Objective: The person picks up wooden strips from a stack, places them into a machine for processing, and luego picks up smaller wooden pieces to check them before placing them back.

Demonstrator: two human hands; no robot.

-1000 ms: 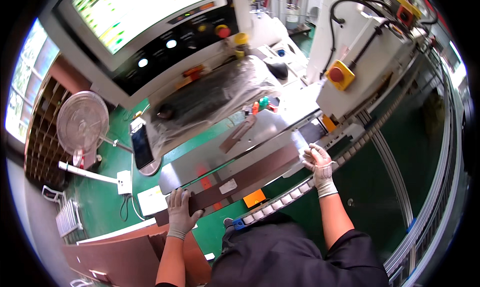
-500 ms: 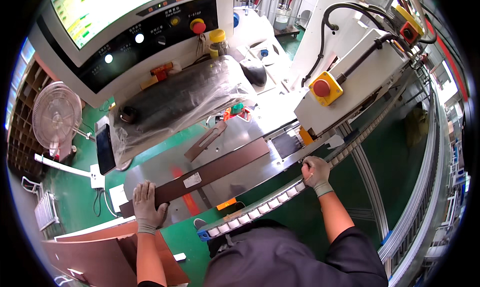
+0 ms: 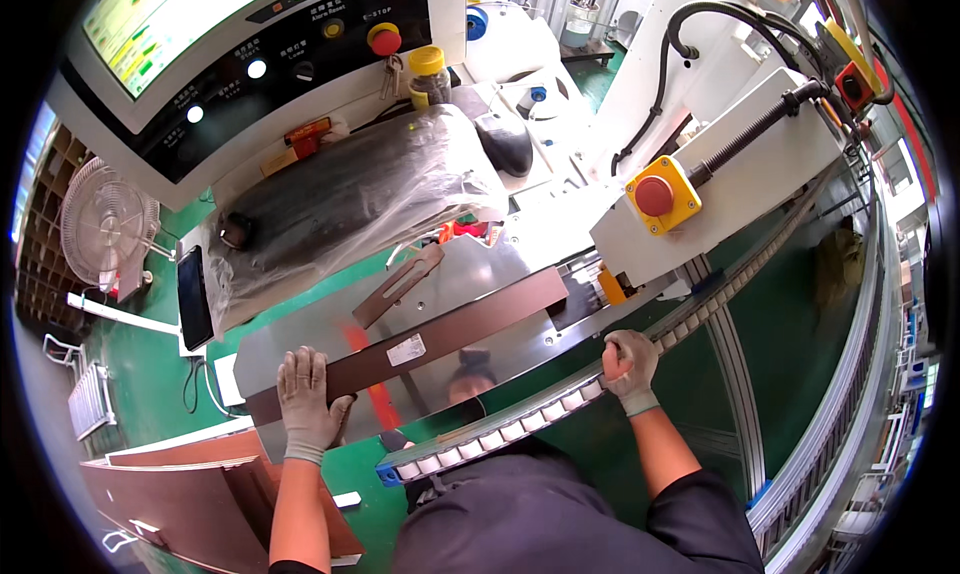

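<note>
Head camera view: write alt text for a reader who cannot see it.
A person in grey gloves leans over a shiny metal machine table: the left hand rests flat on the end of a long brown panel lying across it, and the right hand grips the roller rail at the table's front edge. Behind are a control console and a plastic-wrapped keyboard.

The left hand [image 3: 307, 394] lies over the near left end of the long brown panel [image 3: 440, 336], so that end is hidden beneath the glove. The right hand [image 3: 630, 366] curls around the front edge of the steel machine table [image 3: 300, 334], its fingertips out of sight. Crinkled plastic film [image 3: 360, 199] blurs the dark object underneath beyond telling. The stack of brown boards [image 3: 190, 494] runs off the lower left edge. The screen [image 3: 170, 19] is cut by the top edge.
</note>
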